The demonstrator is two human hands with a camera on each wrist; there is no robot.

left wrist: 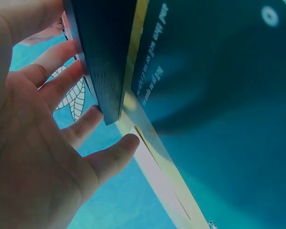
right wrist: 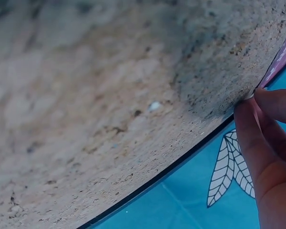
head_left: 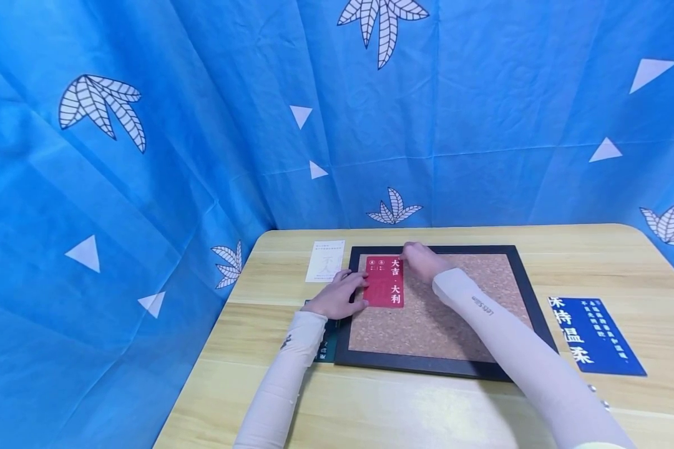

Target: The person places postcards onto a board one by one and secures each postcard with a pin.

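A red card (head_left: 383,293) with white characters lies at the upper left of a black-framed cork board (head_left: 427,330). My left hand (head_left: 337,297) rests at the card's left side, its fingers spread over the frame and onto the card. In the left wrist view the left hand (left wrist: 43,138) has its fingers apart along the dark frame (left wrist: 105,62). At the card's top right corner is my right hand (head_left: 423,262). In the right wrist view, the right hand's (right wrist: 271,152) thumb and fingertips pinch a small pale pin-like thing, mostly hidden, at the card's (right wrist: 281,59) corner.
A white card (head_left: 324,259) lies left of the board, and a dark green card (head_left: 327,346) sits partly under the left hand and frame. A blue card (head_left: 598,337) lies to the right. Small silvery pieces (head_left: 605,405) are by the right forearm. A blue curtain (head_left: 483,125) hangs behind.
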